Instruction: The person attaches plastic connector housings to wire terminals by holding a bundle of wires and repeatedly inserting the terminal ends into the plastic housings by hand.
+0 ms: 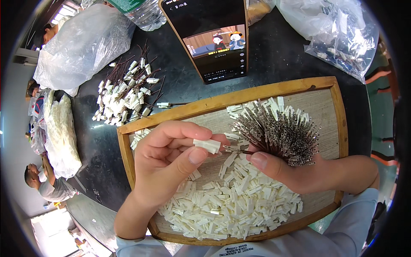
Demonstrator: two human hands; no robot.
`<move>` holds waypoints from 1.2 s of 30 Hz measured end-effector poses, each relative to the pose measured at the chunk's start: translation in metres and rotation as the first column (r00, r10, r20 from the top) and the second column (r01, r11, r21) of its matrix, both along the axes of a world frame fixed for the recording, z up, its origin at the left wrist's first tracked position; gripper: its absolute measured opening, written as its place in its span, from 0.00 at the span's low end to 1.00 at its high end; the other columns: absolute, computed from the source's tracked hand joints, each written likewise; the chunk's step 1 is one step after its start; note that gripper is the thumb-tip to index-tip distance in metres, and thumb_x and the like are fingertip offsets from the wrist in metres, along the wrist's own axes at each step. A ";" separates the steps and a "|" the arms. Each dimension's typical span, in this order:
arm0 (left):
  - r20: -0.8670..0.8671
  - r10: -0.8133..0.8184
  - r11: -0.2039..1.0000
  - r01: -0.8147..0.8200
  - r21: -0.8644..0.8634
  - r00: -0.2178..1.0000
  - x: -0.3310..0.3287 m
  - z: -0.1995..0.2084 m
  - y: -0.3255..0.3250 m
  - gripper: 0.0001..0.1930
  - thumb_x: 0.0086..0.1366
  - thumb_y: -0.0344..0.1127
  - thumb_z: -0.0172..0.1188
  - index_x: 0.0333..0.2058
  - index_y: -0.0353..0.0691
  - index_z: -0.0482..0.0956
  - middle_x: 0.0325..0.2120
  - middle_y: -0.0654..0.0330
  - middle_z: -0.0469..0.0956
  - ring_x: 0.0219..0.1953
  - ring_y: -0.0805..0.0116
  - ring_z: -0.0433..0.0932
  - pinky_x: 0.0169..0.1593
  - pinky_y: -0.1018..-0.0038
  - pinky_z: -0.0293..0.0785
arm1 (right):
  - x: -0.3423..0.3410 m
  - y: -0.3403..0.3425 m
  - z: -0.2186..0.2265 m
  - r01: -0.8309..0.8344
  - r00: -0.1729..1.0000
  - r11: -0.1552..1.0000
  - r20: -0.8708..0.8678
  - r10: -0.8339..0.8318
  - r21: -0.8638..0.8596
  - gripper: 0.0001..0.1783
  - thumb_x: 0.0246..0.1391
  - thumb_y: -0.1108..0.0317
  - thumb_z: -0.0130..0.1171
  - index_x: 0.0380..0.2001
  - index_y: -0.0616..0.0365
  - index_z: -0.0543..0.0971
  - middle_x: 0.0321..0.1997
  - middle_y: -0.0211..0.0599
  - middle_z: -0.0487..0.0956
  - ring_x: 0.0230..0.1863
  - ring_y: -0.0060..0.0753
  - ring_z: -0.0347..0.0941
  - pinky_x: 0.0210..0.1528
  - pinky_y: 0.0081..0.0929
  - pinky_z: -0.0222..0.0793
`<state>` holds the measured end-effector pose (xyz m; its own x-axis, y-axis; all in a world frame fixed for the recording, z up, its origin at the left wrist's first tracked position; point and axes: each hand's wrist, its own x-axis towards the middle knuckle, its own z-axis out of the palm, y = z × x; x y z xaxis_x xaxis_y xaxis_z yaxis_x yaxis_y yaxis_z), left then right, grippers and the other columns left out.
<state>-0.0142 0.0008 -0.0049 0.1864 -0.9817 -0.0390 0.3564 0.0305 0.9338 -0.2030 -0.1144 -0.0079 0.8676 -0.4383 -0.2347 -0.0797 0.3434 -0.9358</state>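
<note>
My left hand (169, 160) is closed, pinching a small white plastic connector housing (207, 146) between thumb and fingers. My right hand (299, 171) grips a thick bundle of dark wires (278, 132) whose crimped metal terminals fan out at the top. One wire with a metal terminal (233, 150) sticks out leftward from the bundle, its tip close to the housing's right end; I cannot tell whether they touch. Beneath both hands lies a wood-framed tray (222, 100) holding a large heap of loose white connector housings (239, 205).
Left of the tray's far edge is a pile of wires with white housings (128, 92). A phone (214, 47) showing a cartoon video stands behind the tray, beside a clear bottle (145, 15). Plastic bags (85, 47) lie around the black table (274, 55). Another person (47, 182) sits at left.
</note>
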 end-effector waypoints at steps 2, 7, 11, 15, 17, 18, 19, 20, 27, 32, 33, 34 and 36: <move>-0.013 -0.008 1.000 0.008 -0.008 1.000 -0.001 0.000 0.001 0.10 0.59 0.23 0.51 0.40 0.30 0.68 0.37 0.47 0.75 0.44 0.65 0.74 0.48 0.73 0.69 | 0.000 -0.001 0.002 -0.009 1.000 1.000 -0.004 0.009 -0.002 0.10 0.50 0.73 0.55 0.38 0.63 0.73 0.28 0.24 0.74 0.29 0.10 0.64 0.27 0.14 0.61; -0.010 -0.037 0.999 0.036 -0.007 0.999 -0.003 0.000 0.001 0.09 0.59 0.22 0.51 0.39 0.30 0.67 0.37 0.45 0.75 0.43 0.65 0.74 0.48 0.74 0.69 | 0.002 0.000 0.005 0.017 1.000 1.000 -0.014 -0.018 -0.013 0.08 0.50 0.73 0.56 0.35 0.63 0.74 0.26 0.24 0.73 0.28 0.10 0.64 0.27 0.14 0.61; 0.081 0.093 0.992 -0.099 0.073 0.992 -0.008 0.001 0.000 0.11 0.56 0.33 0.58 0.33 0.36 0.66 0.29 0.52 0.76 0.37 0.53 0.77 0.37 0.69 0.76 | 0.001 -0.003 0.001 -0.019 1.000 0.999 -0.014 0.019 0.028 0.08 0.50 0.73 0.56 0.35 0.63 0.74 0.26 0.24 0.73 0.28 0.10 0.64 0.27 0.13 0.60; -0.011 -0.041 0.999 0.041 -0.007 0.999 -0.003 0.000 0.002 0.08 0.59 0.22 0.50 0.38 0.30 0.67 0.37 0.45 0.75 0.43 0.65 0.74 0.48 0.75 0.69 | 0.001 -0.003 0.001 -0.016 1.000 0.999 -0.011 0.017 0.044 0.08 0.50 0.73 0.56 0.34 0.63 0.74 0.27 0.24 0.74 0.29 0.10 0.65 0.27 0.13 0.61; 0.044 -0.047 0.999 0.048 -0.009 0.998 -0.004 0.000 0.002 0.08 0.59 0.21 0.50 0.38 0.30 0.67 0.37 0.45 0.75 0.43 0.65 0.74 0.48 0.75 0.69 | 0.001 -0.003 0.002 -0.041 0.998 0.998 -0.041 0.043 0.039 0.08 0.49 0.73 0.56 0.34 0.63 0.73 0.27 0.24 0.74 0.29 0.10 0.65 0.27 0.13 0.61; 0.097 -0.057 0.998 0.058 -0.012 0.994 -0.004 0.000 0.002 0.08 0.59 0.21 0.50 0.38 0.29 0.67 0.37 0.45 0.75 0.44 0.65 0.74 0.48 0.75 0.69 | 0.001 -0.003 0.004 -0.035 0.998 0.999 -0.042 0.036 0.027 0.08 0.49 0.73 0.57 0.34 0.63 0.73 0.27 0.24 0.74 0.29 0.10 0.65 0.27 0.13 0.61; 0.096 -0.058 0.998 0.059 -0.013 0.994 -0.004 0.001 0.002 0.08 0.59 0.21 0.50 0.38 0.29 0.67 0.37 0.45 0.75 0.44 0.65 0.74 0.48 0.75 0.69 | 0.001 -0.003 0.006 -0.029 0.999 0.999 -0.042 0.030 0.016 0.08 0.49 0.73 0.57 0.34 0.63 0.74 0.27 0.24 0.74 0.29 0.10 0.65 0.27 0.13 0.61; 0.100 -0.068 0.998 0.069 -0.006 0.993 -0.004 0.001 0.002 0.08 0.59 0.21 0.50 0.38 0.29 0.67 0.38 0.45 0.75 0.44 0.64 0.74 0.48 0.74 0.69 | 0.001 -0.003 0.007 -0.028 0.999 0.999 -0.043 0.029 0.015 0.08 0.49 0.73 0.57 0.34 0.63 0.74 0.27 0.24 0.74 0.29 0.10 0.65 0.27 0.13 0.61; 0.002 -0.039 0.999 0.039 -0.008 0.999 -0.004 0.000 0.001 0.08 0.59 0.21 0.50 0.38 0.29 0.67 0.38 0.44 0.74 0.44 0.63 0.74 0.50 0.72 0.68 | 0.001 -0.005 0.008 -0.047 0.997 0.999 -0.069 0.045 -0.016 0.09 0.49 0.73 0.57 0.34 0.63 0.74 0.28 0.25 0.74 0.29 0.11 0.65 0.29 0.13 0.62; 0.048 -0.065 0.997 0.066 -0.029 0.997 -0.004 -0.001 0.001 0.08 0.59 0.22 0.50 0.38 0.29 0.67 0.38 0.44 0.75 0.44 0.64 0.74 0.49 0.73 0.69 | 0.002 -0.006 0.010 -0.043 0.995 0.999 -0.091 0.043 0.000 0.09 0.48 0.74 0.58 0.35 0.63 0.74 0.29 0.26 0.75 0.31 0.11 0.66 0.30 0.14 0.64; 0.059 -0.069 0.997 0.071 -0.023 0.996 -0.004 -0.001 0.001 0.08 0.59 0.22 0.50 0.38 0.29 0.67 0.37 0.44 0.75 0.43 0.64 0.74 0.48 0.74 0.69 | 0.002 -0.007 0.009 -0.059 0.995 0.998 -0.083 0.059 0.002 0.09 0.48 0.74 0.57 0.35 0.63 0.74 0.29 0.27 0.75 0.31 0.11 0.67 0.31 0.14 0.65; 0.060 -0.069 0.997 0.070 -0.023 0.996 -0.004 0.000 0.002 0.08 0.59 0.22 0.50 0.38 0.29 0.67 0.37 0.44 0.75 0.43 0.64 0.74 0.48 0.74 0.69 | 0.001 -0.007 0.008 -0.076 0.994 0.997 -0.075 0.076 0.004 0.09 0.48 0.75 0.57 0.35 0.64 0.74 0.30 0.27 0.76 0.32 0.12 0.68 0.32 0.14 0.65; 0.060 -0.071 0.997 0.071 -0.002 0.996 -0.005 0.001 0.003 0.08 0.59 0.21 0.50 0.38 0.29 0.67 0.37 0.45 0.75 0.43 0.65 0.74 0.47 0.75 0.70 | 0.001 -0.007 0.006 -0.080 0.994 0.996 -0.072 0.082 0.030 0.08 0.48 0.75 0.57 0.35 0.64 0.74 0.30 0.28 0.76 0.32 0.13 0.69 0.33 0.14 0.66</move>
<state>-0.0190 0.0040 -0.0041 0.1179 -0.9927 -0.0261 0.3010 0.0106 0.9536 -0.2022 -0.1218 -0.0017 0.8801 -0.3601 -0.3094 -0.1759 0.3580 -0.9170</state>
